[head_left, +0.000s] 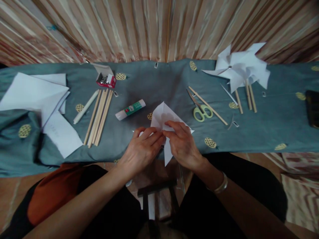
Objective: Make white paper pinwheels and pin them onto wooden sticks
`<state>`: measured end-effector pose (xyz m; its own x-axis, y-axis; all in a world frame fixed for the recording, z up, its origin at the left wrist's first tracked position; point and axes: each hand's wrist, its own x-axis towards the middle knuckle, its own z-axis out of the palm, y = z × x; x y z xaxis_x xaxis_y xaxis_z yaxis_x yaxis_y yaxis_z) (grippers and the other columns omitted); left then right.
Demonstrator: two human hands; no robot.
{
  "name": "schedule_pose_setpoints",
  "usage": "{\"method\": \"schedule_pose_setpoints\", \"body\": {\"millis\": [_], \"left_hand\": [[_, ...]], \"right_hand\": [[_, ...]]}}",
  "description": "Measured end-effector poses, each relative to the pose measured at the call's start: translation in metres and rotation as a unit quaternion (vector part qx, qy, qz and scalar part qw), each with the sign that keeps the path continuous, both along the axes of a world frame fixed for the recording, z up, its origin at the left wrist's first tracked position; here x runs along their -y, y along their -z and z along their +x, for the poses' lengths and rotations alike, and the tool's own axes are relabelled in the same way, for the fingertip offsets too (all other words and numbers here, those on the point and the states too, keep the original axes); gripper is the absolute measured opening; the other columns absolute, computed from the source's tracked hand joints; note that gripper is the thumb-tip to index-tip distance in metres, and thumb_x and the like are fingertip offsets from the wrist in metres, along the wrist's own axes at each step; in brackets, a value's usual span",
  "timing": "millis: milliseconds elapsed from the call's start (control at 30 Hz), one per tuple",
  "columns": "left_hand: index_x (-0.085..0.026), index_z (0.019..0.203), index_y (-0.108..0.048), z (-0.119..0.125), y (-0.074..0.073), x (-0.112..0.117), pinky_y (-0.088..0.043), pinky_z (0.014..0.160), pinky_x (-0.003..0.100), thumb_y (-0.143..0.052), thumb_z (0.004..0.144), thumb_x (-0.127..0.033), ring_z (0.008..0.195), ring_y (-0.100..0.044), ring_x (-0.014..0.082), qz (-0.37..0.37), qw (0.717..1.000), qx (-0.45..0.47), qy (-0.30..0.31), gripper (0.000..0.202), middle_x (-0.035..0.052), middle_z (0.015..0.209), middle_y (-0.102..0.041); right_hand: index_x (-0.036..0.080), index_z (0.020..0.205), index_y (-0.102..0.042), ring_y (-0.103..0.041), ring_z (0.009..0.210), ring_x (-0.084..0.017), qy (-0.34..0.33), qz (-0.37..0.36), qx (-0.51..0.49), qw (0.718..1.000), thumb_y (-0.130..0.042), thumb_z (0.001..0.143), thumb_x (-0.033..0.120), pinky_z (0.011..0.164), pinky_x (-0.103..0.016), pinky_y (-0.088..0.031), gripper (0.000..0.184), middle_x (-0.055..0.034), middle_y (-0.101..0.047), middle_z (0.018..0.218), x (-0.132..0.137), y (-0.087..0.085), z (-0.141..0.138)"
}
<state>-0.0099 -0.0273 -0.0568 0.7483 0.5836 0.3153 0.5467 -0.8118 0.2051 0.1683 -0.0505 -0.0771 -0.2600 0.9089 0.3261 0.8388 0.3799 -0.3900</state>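
A white paper pinwheel (168, 114), partly folded, lies at the table's front edge under both hands. One of its points hangs toward me past the edge. My left hand (144, 146) pinches the paper near its centre from the left. From the right, my right hand (183, 142) has its fingers closed on the paper's middle, touching or almost touching the left fingertips. The fingers hide the exact centre. A glue stick (131, 109) with a green label lies just beyond my left hand. Scissors (202, 111) with light green handles lie beyond my right hand, beside a wooden stick (208, 106).
At left are white paper sheets (32, 93), a white rolled tube (86, 107), several wooden sticks (98, 118) and an open red box (107, 79) of small metal pieces. Finished pinwheels (239, 66) lie at back right. A dark object (312, 108) sits at the right edge.
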Motion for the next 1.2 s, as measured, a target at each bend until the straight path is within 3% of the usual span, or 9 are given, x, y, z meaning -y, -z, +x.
{"method": "schedule_pose_setpoints", "body": {"millis": [267, 467, 700, 933, 1033, 1200], "left_hand": [[-0.02, 0.104, -0.064, 0.001, -0.002, 0.0, -0.037, 0.091, 0.042, -0.051, 0.096, -0.019, 0.109, -0.058, 0.0228, 0.008, 1.0, -0.024, -0.006, 0.015, 0.0037, 0.11, -0.072], [-0.02, 0.106, -0.063, 0.001, -0.001, -0.001, -0.036, 0.093, 0.043, -0.053, 0.095, -0.02, 0.109, -0.057, 0.0228, 0.005, 1.0, -0.028, -0.003, 0.015, 0.0026, 0.113, -0.071], [-0.019, 0.109, -0.061, 0.0, 0.0, -0.001, -0.036, 0.096, 0.045, -0.053, 0.094, -0.018, 0.11, -0.057, 0.0228, 0.011, 1.0, -0.028, -0.008, 0.016, 0.0017, 0.113, -0.07], [-0.022, 0.107, -0.061, 0.001, -0.002, -0.002, -0.034, 0.1, 0.046, -0.052, 0.095, -0.02, 0.113, -0.057, 0.0217, 0.008, 0.999, -0.037, -0.011, 0.015, 0.0, 0.113, -0.071], [-0.022, 0.107, -0.061, 0.001, -0.002, -0.002, -0.034, 0.1, 0.046, -0.053, 0.095, -0.02, 0.113, -0.057, 0.0215, 0.015, 0.999, -0.043, -0.011, 0.015, -0.0007, 0.112, -0.071], [-0.021, 0.107, -0.061, 0.001, -0.003, -0.001, -0.033, 0.101, 0.045, -0.052, 0.095, -0.019, 0.114, -0.057, 0.0212, 0.011, 0.999, -0.035, -0.011, 0.015, -0.0006, 0.113, -0.071]], "right_hand": [[0.016, 0.105, -0.071, -0.053, 0.114, -0.027, -0.01, -0.017, -0.04, 0.999, -0.042, 0.081, 0.003, 0.095, -0.045, -0.049, 0.039, -0.0132, -0.061, 0.122, 0.002, 0.0, 0.006], [0.018, 0.12, -0.063, -0.057, 0.116, -0.026, -0.02, -0.033, -0.089, 0.995, -0.043, 0.086, 0.009, 0.098, -0.049, -0.049, 0.041, -0.012, -0.061, 0.125, 0.001, -0.015, 0.033], [0.017, 0.115, -0.066, -0.063, 0.11, -0.028, 0.075, -0.054, -0.005, 0.996, -0.045, 0.091, 0.018, 0.097, -0.048, -0.05, 0.032, -0.0132, -0.069, 0.116, 0.006, -0.031, 0.078], [0.016, 0.103, -0.069, -0.062, 0.103, -0.03, 0.084, -0.114, 0.028, 0.989, -0.053, 0.084, 0.02, 0.093, -0.045, -0.05, 0.025, -0.0128, -0.069, 0.107, 0.01, -0.031, 0.078], [0.017, 0.092, -0.069, -0.063, 0.098, -0.029, 0.086, -0.132, -0.004, 0.988, -0.055, 0.082, 0.02, 0.089, -0.044, -0.05, 0.018, -0.0114, -0.07, 0.099, 0.008, -0.032, 0.078], [0.02, 0.082, -0.069, -0.066, 0.086, -0.023, 0.102, -0.187, -0.147, 0.966, -0.057, 0.08, 0.023, 0.08, -0.038, -0.051, 0.013, -0.0066, -0.072, 0.091, 0.006, -0.032, 0.083]]}}
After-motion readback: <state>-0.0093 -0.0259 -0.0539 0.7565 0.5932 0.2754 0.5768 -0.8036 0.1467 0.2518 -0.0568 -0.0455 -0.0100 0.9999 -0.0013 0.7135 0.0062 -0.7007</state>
